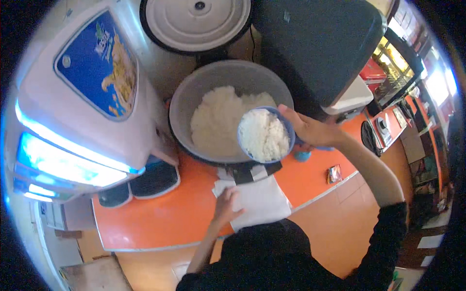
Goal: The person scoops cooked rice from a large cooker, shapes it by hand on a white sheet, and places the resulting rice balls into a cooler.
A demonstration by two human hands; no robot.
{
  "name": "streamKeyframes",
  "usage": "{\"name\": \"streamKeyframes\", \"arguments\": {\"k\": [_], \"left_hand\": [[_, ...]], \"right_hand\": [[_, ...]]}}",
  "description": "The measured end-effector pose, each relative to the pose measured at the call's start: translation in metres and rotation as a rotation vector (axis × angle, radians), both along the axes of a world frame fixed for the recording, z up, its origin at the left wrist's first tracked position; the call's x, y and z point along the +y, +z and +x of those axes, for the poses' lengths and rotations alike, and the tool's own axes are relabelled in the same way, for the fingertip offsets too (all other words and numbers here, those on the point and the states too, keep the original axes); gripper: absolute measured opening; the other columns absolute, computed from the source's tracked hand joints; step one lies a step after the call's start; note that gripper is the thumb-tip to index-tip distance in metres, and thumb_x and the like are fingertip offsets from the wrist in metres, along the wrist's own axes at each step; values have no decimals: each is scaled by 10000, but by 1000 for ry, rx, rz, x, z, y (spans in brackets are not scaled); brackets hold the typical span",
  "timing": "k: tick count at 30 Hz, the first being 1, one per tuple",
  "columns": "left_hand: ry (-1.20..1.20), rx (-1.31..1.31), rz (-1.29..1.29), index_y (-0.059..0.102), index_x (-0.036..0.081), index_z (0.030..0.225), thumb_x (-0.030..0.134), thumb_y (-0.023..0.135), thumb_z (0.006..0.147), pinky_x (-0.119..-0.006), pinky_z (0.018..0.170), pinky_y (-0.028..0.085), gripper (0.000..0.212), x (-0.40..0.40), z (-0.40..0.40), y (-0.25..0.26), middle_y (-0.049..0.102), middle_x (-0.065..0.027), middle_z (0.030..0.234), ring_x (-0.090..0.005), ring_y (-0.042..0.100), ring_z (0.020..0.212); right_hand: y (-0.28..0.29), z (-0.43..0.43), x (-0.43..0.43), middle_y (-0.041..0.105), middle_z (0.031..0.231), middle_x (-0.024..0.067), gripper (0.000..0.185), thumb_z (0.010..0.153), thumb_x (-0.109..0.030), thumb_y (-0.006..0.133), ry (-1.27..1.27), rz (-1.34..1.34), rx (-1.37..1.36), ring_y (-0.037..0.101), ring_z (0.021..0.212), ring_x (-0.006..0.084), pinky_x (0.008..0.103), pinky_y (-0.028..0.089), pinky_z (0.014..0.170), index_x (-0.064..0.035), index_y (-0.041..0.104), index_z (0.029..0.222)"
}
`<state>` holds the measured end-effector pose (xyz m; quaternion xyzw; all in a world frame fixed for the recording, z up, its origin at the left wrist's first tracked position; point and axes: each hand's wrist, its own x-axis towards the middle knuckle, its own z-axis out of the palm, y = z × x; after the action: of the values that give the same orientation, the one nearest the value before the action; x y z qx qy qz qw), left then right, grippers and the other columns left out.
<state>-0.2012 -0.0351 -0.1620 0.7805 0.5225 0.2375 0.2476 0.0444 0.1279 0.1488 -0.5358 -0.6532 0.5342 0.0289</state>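
My right hand (314, 130) grips a blue bowl (291, 125) by its right side, with the thumb at the rim. White cooked rice (265, 135) is heaped in it. The bowl is held over the front right edge of a large rice cooker pot (233, 71), whose inside holds a broad mound of more rice (218, 120). Below the cooker, my left hand (227, 206) hovers at or over the left edge of some white paper sheets (262, 200). Its fingers are apart with nothing visible between them; whether they touch the paper is unclear.
The cooker's round lid (198, 27) stands raised behind the pot. A lit drink dispenser (145, 105) is on the left, a large dark appliance (313, 47) on the right. On the orange counter (164, 218) lie a small packet (334, 174) and a blue round object (303, 156).
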Motion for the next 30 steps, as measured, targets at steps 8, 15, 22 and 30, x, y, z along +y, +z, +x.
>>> {"name": "streamKeyframes", "arguments": {"k": [8,15,22,30], "left_hand": [[96,131,-145,154,116,1416,600,755,474,-607,1043,64,1217,-25,4,-34,97,-132,1481,-355,52,1365],[99,149,-198,108,118,1424,651,744,416,-628,1033,1,1305,-22,23,-24,60,-121,1489,-350,12,1369],[179,260,-297,81,130,1429,646,760,366,-635,1032,7,1363,-22,21,-31,47,-116,1491,-358,-8,1366],[265,95,-200,61,159,1431,590,807,314,-650,1025,48,1411,-19,37,-45,29,-95,1494,-378,-30,1360]], "right_hand": [[-94,14,-132,522,619,52,677,832,-691,322,-175,-545,205,419,459,93,242,337,387,-56,548,891],[-324,28,-151,557,657,114,667,798,-619,506,-322,43,-85,513,500,167,310,431,464,-37,531,1122],[-285,-42,-182,581,843,125,720,652,-425,712,33,1133,-518,553,637,269,381,474,583,-231,449,1293],[-293,-56,-168,638,854,136,523,773,-498,579,-213,628,-346,628,657,352,451,498,562,-279,494,1241]]}}
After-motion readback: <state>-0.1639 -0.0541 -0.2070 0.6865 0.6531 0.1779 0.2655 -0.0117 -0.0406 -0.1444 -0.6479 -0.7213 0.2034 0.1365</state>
